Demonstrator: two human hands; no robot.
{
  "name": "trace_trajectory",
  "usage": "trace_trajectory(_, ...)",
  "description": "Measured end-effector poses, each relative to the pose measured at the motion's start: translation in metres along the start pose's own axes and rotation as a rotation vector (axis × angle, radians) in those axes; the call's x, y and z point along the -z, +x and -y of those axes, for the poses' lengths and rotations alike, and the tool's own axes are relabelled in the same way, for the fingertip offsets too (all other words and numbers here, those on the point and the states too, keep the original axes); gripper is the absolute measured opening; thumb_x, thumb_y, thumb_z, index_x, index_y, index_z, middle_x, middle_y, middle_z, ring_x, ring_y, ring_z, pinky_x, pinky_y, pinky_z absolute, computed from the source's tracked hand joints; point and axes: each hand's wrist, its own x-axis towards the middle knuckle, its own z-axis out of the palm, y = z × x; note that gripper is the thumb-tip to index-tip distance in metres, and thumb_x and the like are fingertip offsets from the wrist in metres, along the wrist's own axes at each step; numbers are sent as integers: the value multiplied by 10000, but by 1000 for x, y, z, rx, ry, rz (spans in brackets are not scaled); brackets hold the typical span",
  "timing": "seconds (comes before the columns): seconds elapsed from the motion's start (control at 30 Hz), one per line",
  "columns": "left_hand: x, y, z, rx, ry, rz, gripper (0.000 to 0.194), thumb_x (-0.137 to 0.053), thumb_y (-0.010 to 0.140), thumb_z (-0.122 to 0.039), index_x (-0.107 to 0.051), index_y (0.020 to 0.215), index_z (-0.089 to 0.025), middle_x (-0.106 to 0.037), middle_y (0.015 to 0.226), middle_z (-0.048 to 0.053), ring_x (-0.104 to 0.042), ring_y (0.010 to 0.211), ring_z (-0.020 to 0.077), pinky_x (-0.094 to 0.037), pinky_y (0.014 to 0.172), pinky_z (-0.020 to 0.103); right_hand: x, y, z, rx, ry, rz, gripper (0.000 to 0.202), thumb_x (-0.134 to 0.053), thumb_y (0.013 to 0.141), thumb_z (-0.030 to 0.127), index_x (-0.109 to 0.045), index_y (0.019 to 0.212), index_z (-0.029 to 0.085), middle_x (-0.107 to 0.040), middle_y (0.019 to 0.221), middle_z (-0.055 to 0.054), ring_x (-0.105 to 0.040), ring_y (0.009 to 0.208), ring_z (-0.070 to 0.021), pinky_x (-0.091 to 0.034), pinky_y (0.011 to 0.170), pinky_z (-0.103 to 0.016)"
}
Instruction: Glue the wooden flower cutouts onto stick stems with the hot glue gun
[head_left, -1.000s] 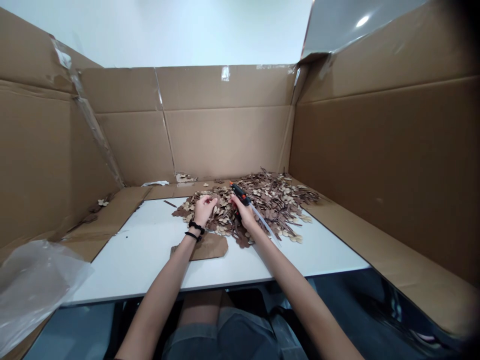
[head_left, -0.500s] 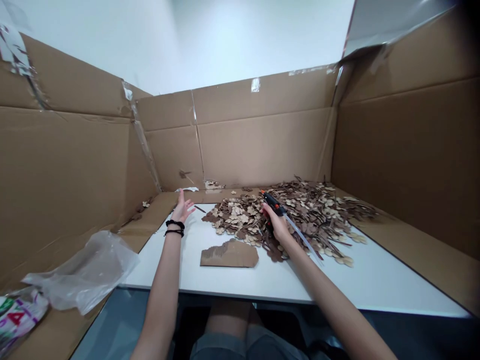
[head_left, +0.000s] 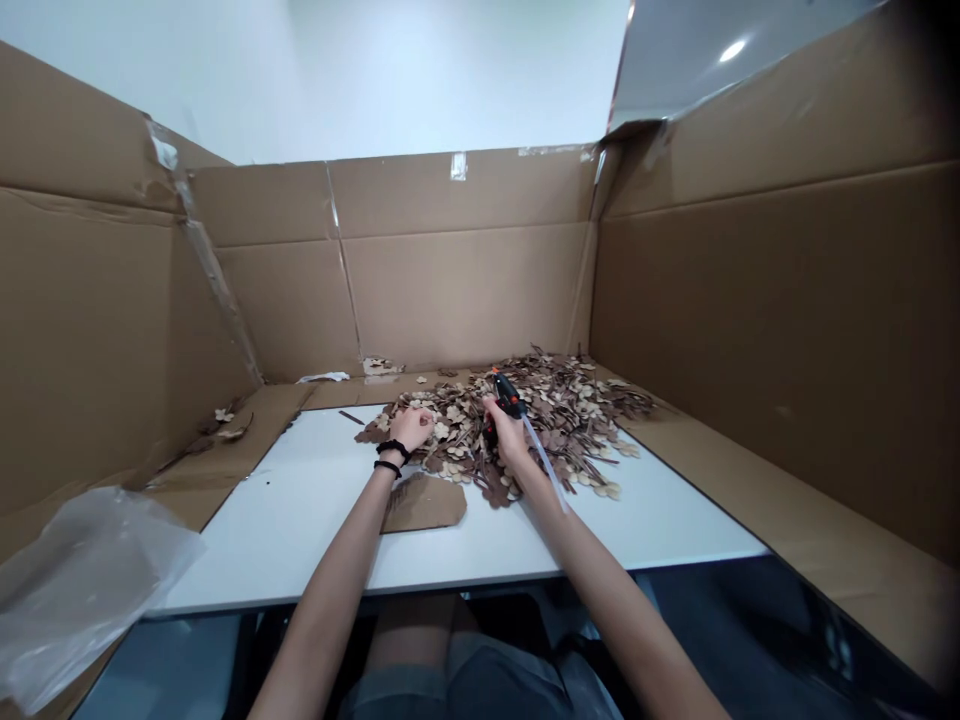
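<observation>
My right hand is wrapped round a black hot glue gun with an orange tip; a long clear glue stick sticks out of its back. The gun is held over a heap of thin wooden pieces, pale and dark brown, many flower-shaped, others like narrow strips. At the heap's left edge is my left hand, its fingers curled in; what they hold, if anything, I cannot make out. Just below that hand a torn piece of cardboard lies on the white table, partly covered by my left forearm.
Tall cardboard walls enclose the table at the back and both sides. A crumpled clear plastic bag lies at the left front. A few loose wooden pieces rest on cardboard by the left wall.
My left hand has moved right, from spread above the table to curled at the heap. The glue gun stays in my right hand over the heap. My view has turned rightward.
</observation>
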Motion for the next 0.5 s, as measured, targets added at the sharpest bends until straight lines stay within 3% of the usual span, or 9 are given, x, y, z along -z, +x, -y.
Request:
trace_trajectory(0.17, -12, -7, -14, -118, 222, -41, 304, -581, 791, -326, -671, 1055, -207, -626, 1105, 108, -504, 1069, 293, -379, 929, 414, -2, 1, -4, -31, 69, 3, 296, -704, 612, 425, -601, 775, 200, -625, 727, 14, -562, 712, -171, -443, 685, -285)
trace_trajectory(0.33, -9, -18, -22, -542, 196, 76, 230, -555, 852, -376, -659, 996, -231, -611, 1019, 50, -482, 1023, 227, -345, 963, 368, -2, -3, 3, -55, 71, -32, 273, -689, 609, 437, -523, 644, 223, -516, 563, 46, -476, 563, -147, -382, 560, -283)
trace_trajectory(0.5, -12, -22, -21, -574, 301, 165, 308, -667, 773, -443, -661, 999, -234, -591, 1043, 61, -455, 1066, 260, -327, 957, 408, -3, -6, 10, -79, 59, -39, 296, -679, 599, 455, -502, 596, 218, -506, 556, 38, -441, 536, -133, -364, 548, -287)
